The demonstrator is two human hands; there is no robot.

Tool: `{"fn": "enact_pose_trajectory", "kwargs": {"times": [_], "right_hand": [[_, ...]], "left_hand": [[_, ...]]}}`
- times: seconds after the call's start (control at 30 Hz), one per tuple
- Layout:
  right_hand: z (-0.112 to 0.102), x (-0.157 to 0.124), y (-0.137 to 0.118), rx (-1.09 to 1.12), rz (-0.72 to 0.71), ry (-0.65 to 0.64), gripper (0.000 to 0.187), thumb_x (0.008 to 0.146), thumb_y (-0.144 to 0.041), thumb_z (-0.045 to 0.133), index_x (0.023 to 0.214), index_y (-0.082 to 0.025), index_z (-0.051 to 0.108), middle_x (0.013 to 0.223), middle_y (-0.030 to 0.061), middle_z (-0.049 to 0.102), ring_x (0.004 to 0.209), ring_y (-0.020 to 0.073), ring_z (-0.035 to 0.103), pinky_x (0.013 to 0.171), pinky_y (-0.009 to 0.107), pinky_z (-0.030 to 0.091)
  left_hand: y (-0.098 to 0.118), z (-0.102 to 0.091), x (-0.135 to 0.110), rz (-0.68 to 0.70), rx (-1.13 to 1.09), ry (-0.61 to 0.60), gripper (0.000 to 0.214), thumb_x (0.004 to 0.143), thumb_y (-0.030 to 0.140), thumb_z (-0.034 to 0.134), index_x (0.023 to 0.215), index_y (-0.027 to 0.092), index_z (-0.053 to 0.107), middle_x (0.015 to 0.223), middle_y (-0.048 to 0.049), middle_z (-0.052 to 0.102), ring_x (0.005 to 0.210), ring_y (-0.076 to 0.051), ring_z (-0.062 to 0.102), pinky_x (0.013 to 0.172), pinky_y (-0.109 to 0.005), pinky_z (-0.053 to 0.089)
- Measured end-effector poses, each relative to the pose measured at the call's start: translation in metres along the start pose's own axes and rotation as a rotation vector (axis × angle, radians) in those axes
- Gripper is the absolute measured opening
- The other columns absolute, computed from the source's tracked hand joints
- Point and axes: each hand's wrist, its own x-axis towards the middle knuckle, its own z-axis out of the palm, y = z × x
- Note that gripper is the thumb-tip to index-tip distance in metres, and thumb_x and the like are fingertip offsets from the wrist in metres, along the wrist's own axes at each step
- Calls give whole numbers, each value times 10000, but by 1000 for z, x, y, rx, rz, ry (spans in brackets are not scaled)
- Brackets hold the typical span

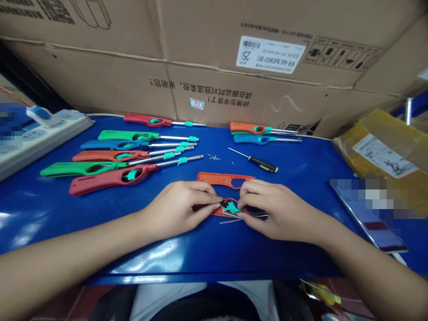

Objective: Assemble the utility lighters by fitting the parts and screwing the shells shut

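My left hand (180,207) and my right hand (274,207) meet over an opened orange lighter half (223,211) lying on the blue table (187,249). Both pinch at it around a teal trigger piece (232,207). Its metal tube pokes out under my right fingers. Just beyond lies the other orange shell half (222,179), apart from my hands.
Several long-nosed lighters in red, green and blue lie at the left (113,177); three more at the back (257,130). A black-and-yellow screwdriver (257,162) and small springs (214,157) lie behind. Cardboard boxes (214,62) wall the back, a power strip (40,133) left, a phone (368,214) right.
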Motion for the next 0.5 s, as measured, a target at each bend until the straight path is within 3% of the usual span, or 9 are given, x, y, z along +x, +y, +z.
{"fn": "enact_pose_trajectory", "kwargs": {"times": [0.1, 0.3, 0.5], "right_hand": [[0, -1, 2, -4, -31, -30, 163, 1014, -253, 549, 934, -197, 679, 983, 45, 661, 905, 170, 622, 815, 320, 485], [-1, -1, 0, -61, -89, 50, 238, 1047, -292, 522, 906, -185, 682, 942, 45, 664, 881, 166, 627, 825, 318, 474], [4, 1, -1, -82, -109, 4, 254, 1040, -293, 525, 880, -174, 682, 920, 48, 665, 840, 164, 606, 766, 308, 463]], "left_hand": [[-2, 0, 0, 40, 13, 20, 189, 991, 199, 621, 1035, 181, 803, 1018, -35, 779, 875, -147, 749, 822, -242, 586], [-3, -1, 0, 52, -4, 45, 135, 962, 194, 675, 973, 163, 806, 967, -36, 778, 829, -136, 742, 796, -230, 587], [-1, -6, 4, 56, -23, 12, 114, 941, 180, 697, 945, 149, 806, 935, -40, 785, 830, -133, 746, 798, -219, 584]]}}
